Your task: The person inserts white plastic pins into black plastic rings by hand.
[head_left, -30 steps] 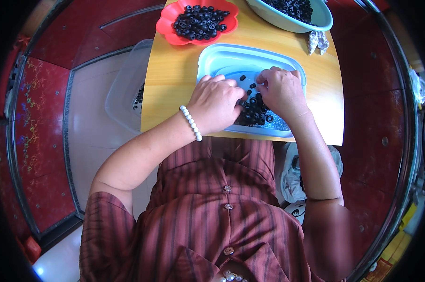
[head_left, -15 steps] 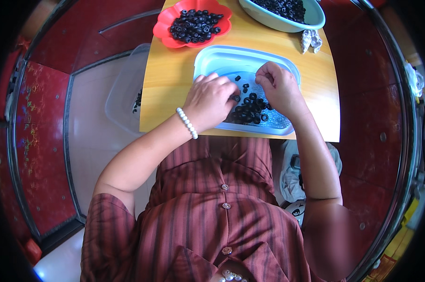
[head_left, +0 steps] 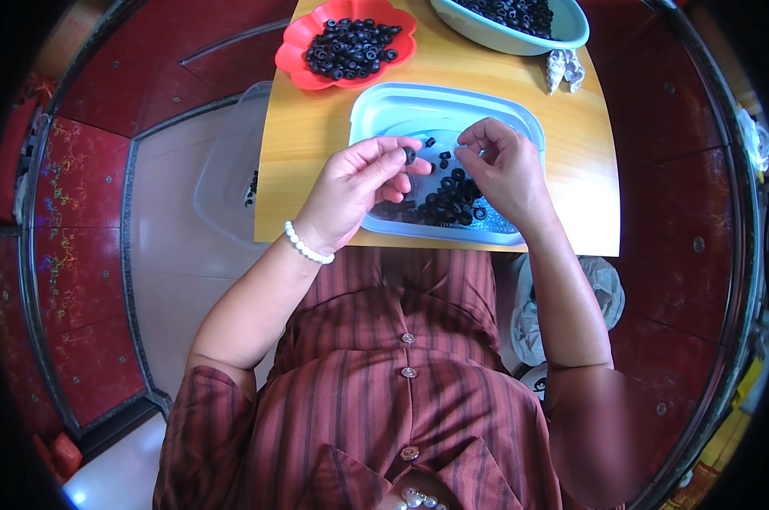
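A person's left hand (head_left: pixel 363 183) pinches one small black piece (head_left: pixel 410 155) between thumb and forefinger, raised over a blue tray (head_left: pixel 452 89).

From where I stand, the work looks partway along: below and right of that grip, a cluster of loose black pieces (head_left: pixel 442 206) lies unheld on the tray's floor, while beyond the grip and to its left a red scalloped dish (head_left: pixel 289 58) carries a mound of similar pieces (which pile counts as finished, I cannot judge). Farther off, beyond and right, a pale blue basin (head_left: pixel 490 41) holds more. Just right of the pinched piece, the right hand (head_left: pixel 461 146) curls its fingers toward the thumb; whether anything is caught there, I cannot tell.
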Demonstrator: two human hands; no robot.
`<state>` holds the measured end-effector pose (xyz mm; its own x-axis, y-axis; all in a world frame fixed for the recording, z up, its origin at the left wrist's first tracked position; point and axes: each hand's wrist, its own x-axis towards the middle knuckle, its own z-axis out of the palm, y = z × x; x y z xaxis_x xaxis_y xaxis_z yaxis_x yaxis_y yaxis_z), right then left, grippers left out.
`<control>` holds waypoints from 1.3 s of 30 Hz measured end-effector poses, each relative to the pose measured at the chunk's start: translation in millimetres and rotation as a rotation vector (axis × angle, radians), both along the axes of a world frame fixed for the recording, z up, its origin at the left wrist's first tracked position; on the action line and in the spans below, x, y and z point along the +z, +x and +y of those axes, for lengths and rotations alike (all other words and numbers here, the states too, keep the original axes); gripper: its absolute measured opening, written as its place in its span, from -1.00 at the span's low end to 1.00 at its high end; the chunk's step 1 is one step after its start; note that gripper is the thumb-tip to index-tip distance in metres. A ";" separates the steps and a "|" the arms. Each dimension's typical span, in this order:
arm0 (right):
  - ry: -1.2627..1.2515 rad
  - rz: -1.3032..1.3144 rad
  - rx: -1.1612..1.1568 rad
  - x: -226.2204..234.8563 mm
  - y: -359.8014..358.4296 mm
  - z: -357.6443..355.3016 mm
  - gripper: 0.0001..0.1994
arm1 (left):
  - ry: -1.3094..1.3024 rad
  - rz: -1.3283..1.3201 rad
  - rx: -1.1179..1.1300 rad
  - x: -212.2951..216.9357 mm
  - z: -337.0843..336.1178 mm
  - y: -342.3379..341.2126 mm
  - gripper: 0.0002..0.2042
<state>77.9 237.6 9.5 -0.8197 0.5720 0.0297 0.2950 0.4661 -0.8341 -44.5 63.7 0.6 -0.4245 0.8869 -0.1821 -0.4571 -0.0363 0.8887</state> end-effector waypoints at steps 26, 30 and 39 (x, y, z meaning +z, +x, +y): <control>0.280 0.411 0.015 -1.7 -1.8 -56.1 -0.85 | 0.110 -0.295 0.183 10.2 -4.7 27.2 -0.78; 0.087 0.537 -0.019 -6.5 1.8 -61.8 -0.89 | 0.149 -0.382 0.161 16.1 -11.6 32.7 -0.74; -0.634 0.482 0.007 23.0 25.5 -69.2 -0.92 | 0.220 -0.696 0.015 13.0 -30.2 26.0 -0.71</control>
<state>103.4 168.5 32.4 -0.8032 0.5933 0.0527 -0.1675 -0.1401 -0.9759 -18.5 33.5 13.7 -0.2881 0.9289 -0.2328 -0.9115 -0.1914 0.3641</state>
